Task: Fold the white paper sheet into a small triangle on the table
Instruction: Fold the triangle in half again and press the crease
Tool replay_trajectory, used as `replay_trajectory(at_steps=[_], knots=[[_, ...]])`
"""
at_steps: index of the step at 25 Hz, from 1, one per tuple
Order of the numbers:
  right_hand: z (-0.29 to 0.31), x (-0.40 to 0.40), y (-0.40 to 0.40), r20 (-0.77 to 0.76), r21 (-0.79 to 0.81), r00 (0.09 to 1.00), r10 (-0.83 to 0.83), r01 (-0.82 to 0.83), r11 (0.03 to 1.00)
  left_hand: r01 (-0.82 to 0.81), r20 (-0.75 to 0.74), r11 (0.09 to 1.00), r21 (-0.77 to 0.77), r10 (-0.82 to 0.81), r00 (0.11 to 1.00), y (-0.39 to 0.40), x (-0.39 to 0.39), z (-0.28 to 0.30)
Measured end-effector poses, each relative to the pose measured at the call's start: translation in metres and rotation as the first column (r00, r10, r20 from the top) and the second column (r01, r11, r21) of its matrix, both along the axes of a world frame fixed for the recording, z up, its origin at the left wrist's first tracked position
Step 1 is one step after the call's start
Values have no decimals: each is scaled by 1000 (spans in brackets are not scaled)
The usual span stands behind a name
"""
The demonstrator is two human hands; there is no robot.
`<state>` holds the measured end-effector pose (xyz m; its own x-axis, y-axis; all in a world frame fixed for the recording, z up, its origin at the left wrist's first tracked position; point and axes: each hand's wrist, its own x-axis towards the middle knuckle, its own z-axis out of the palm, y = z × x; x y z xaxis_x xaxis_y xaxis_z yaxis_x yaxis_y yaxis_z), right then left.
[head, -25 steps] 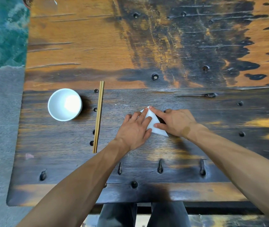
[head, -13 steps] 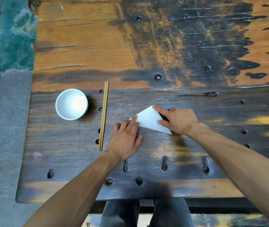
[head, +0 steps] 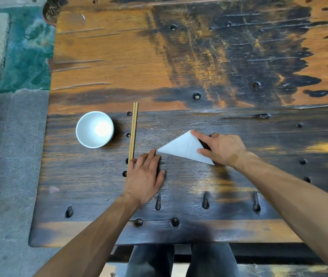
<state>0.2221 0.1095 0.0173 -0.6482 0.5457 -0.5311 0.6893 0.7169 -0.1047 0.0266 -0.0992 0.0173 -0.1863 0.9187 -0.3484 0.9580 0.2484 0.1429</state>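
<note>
I see the paper (head: 185,147) lying flat as a triangle near the table's (head: 199,56) middle, long edge running from 9 o'clock to 5 o'clock. My right hand (head: 222,149) pins it, index finger on the 12 o'clock apex and thumb on the face, probably so the crease holds. My left hand (head: 146,175) lies flat with fingers straight, holding nothing, fingertips just beside the 9 o'clock tip. Chopsticks (head: 133,134) touch its little-finger side; a bowl (head: 94,129) sits beyond. Bare wood lies toward 12 and 6 o'clock.
</note>
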Motion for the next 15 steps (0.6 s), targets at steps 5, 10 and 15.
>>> replay_trajectory(at_steps=[5,10,15], knots=[[0,0,0,13,-1,1000,-3,3,1000,95,0,995,30,-95,995,29,16,1],[-1,-1,0,16,-5,1000,-8,8,1000,142,-38,988,-59,-145,989,13,10,-6],[-4,-3,-1,-51,5,998,-25,25,1000,-70,111,992,103,59,992,5,-4,-1]])
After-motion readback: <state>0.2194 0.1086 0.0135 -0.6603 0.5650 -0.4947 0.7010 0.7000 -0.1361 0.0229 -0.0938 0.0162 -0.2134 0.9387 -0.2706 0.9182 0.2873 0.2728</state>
